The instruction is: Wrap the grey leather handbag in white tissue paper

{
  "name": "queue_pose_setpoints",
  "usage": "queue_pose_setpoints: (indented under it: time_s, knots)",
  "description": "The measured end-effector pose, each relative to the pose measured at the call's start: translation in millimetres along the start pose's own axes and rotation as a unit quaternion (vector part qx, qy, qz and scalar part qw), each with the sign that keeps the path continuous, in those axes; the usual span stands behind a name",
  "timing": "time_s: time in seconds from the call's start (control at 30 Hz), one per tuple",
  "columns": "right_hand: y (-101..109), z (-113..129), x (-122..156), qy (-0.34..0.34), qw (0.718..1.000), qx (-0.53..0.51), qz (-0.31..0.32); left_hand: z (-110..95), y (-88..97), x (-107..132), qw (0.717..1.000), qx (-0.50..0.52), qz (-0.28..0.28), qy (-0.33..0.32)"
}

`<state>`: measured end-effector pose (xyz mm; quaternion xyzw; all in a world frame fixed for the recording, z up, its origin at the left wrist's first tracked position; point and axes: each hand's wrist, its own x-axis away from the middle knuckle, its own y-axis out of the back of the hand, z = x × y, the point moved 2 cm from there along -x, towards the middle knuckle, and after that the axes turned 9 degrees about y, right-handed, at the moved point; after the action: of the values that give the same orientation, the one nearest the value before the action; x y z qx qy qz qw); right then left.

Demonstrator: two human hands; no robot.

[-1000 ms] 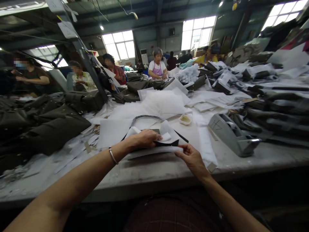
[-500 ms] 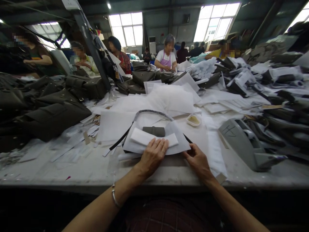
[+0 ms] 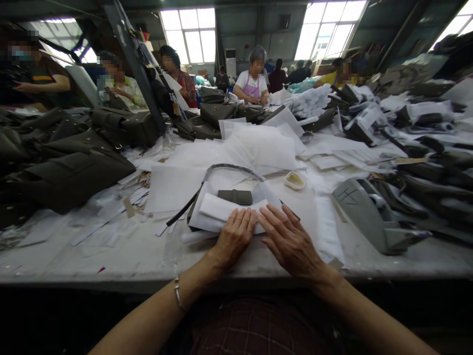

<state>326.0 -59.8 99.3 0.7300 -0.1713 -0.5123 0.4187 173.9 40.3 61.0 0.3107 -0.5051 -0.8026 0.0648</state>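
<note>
My left hand [image 3: 233, 237] and my right hand [image 3: 288, 241] lie side by side, fingers flat and stretched out, pressing on white paper [image 3: 209, 219] folded over a dark flat bag. A folded white strip [image 3: 221, 208] sits just beyond my fingertips. Behind it lies a small dark olive tab [image 3: 235, 196]. A grey curved bag handle [image 3: 231, 169] arches further back, and a black strap [image 3: 182, 212] runs out to the left. A metal bangle is on my left wrist.
A grey tape dispenser [image 3: 367, 214] stands at the right. A small dish of glue [image 3: 294, 180] sits behind the paper. Dark olive handbags [image 3: 74, 177] pile at the left, more bags and paper at the right. Several people work across the table [image 3: 140, 256].
My right hand has moved left from the paper's right edge to lie flat beside my left hand. A second ago both hands were folding paper around the bag.
</note>
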Motion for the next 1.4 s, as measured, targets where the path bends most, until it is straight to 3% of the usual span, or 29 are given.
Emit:
queue_pose_setpoints:
  time_s: [0.13, 0.23, 0.5, 0.8, 0.93, 1.07, 1.27, 1.4]
  knots:
    - [-36.8, -8.9, -1.0, 0.051, 0.997, 0.043, 0.023, -3.0, 2.2, -2.5, 0.999, -0.027, 0.016, -0.009]
    - [-49.6, -16.9, 6.0, 0.047, 0.997, 0.053, 0.033, -4.9, 2.6, -6.9, 0.999, -0.021, 0.041, -0.004]
    - [-47.1, -15.4, 1.1, 0.031, 0.995, 0.087, 0.042, 8.2, 13.8, -24.4, 0.998, 0.012, 0.054, -0.037]
    - [-48.6, -32.5, -23.8, 0.03, 0.994, 0.099, 0.018, 25.9, 23.5, -40.3, 0.998, 0.031, 0.046, -0.033]
    - [-44.0, -35.0, -42.9, 0.032, 0.994, 0.094, 0.038, 26.4, 20.4, -32.3, 1.0, 0.027, -0.004, 0.011]
    - [-41.6, -31.4, -56.0, 0.017, 0.994, 0.09, 0.067, 28.3, 8.4, -20.6, 0.992, -0.004, -0.115, 0.053]
    - [-40.8, -17.3, -55.7, -0.005, 0.994, 0.067, 0.087, 33.9, -0.4, -7.7, 0.98, 0.015, -0.198, 0.03]
    - [-23.8, -18.7, -43.2, -0.022, 0.996, -0.063, 0.063, 35.0, -3.4, -0.5, 0.967, 0.06, -0.245, 0.036]
